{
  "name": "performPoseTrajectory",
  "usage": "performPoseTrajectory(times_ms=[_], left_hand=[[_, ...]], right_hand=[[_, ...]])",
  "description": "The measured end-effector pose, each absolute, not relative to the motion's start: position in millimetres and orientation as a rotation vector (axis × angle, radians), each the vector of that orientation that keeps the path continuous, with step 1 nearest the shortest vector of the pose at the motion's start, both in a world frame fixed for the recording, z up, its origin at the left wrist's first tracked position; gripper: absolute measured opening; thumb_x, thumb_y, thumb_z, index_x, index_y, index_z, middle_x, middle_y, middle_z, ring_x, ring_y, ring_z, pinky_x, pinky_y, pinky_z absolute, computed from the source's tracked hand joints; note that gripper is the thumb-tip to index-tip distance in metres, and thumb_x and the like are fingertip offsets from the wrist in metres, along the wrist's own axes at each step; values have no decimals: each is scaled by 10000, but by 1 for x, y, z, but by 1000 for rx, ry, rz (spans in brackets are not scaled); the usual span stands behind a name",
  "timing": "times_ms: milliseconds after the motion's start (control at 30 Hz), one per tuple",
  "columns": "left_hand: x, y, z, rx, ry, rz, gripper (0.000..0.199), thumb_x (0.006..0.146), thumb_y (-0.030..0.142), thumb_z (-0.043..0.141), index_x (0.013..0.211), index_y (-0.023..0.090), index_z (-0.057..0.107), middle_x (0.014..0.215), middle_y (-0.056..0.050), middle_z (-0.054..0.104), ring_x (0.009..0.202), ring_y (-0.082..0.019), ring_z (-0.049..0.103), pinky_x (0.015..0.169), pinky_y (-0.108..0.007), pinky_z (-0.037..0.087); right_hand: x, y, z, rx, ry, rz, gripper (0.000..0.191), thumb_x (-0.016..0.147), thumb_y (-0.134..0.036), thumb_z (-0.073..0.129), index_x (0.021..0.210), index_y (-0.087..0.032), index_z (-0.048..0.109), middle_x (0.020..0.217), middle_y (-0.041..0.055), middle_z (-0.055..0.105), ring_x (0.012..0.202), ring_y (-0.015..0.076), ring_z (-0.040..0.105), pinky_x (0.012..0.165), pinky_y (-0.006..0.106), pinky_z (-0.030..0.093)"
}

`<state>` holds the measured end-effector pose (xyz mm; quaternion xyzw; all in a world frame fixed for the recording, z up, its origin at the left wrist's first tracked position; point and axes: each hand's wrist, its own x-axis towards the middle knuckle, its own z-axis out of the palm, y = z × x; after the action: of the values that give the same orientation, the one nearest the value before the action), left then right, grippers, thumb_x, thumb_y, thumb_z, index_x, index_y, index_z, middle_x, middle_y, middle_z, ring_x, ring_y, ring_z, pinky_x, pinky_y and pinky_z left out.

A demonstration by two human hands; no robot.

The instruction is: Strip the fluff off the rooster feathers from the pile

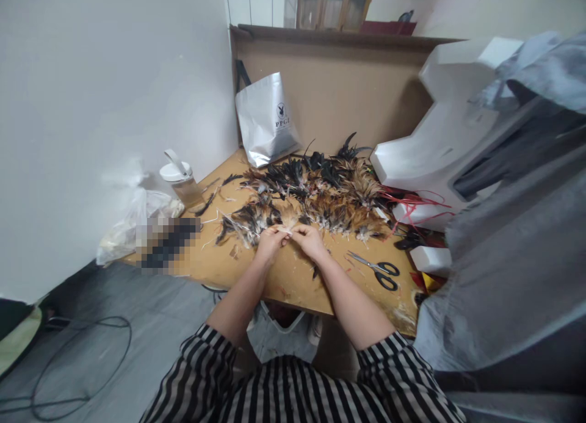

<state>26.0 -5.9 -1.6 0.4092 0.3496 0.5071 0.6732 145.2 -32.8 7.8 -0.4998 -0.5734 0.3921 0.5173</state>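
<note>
My left hand (271, 243) and my right hand (309, 241) meet at the near side of the feather piles, their fingers pinched together. Between them is the pale base of a light brown feather bunch (288, 213), whose tips fan out away from me. Brown and black feather bunches (343, 215) lie in a row just beyond and to the right. Behind them is a second row of darker feathers (293, 174). Black-handled scissors (378, 269) lie partly open on the wooden table (293, 282), right of my right hand.
A silver bag (265, 121) stands at the back. A lidded cup (182, 182) and a plastic bag (132, 227) are at the left. White foam (407, 148), red ribbons (421, 202) and grey cloth (517, 258) are at the right. A bin (284, 325) sits below the table edge.
</note>
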Motion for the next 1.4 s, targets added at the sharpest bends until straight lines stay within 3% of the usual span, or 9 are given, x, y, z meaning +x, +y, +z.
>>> performPoseTrajectory(times_ms=[433,933,1233,1400], left_hand=[[24,-4,-7,1021,799,1135,220,584,294,649,695,120,572,508,9,554,381,-43,405,404,-181,257],[28,-7,-8,1031,787,1040,229,563,259,675,717,113,586,567,-22,596,415,-57,458,412,-178,293],[26,-6,-5,964,811,1131,229,558,280,673,684,127,557,516,8,557,382,-46,415,403,-179,268],[27,-2,-8,933,848,1230,239,548,278,675,701,134,562,458,47,498,378,-45,392,406,-178,257]], right_hand=[[150,-34,18,-1175,-1160,999,224,600,-332,657,725,-151,615,659,13,627,579,112,530,596,236,397],[147,-34,19,-1139,-984,1085,206,574,-343,662,616,-163,573,456,-50,493,443,76,409,473,210,317],[146,-37,22,-1170,-1151,965,224,610,-370,653,647,-155,603,613,12,615,548,106,510,564,230,388],[144,-44,26,-1247,-1297,1047,274,599,-414,663,649,-146,633,575,11,610,486,88,469,493,213,353]])
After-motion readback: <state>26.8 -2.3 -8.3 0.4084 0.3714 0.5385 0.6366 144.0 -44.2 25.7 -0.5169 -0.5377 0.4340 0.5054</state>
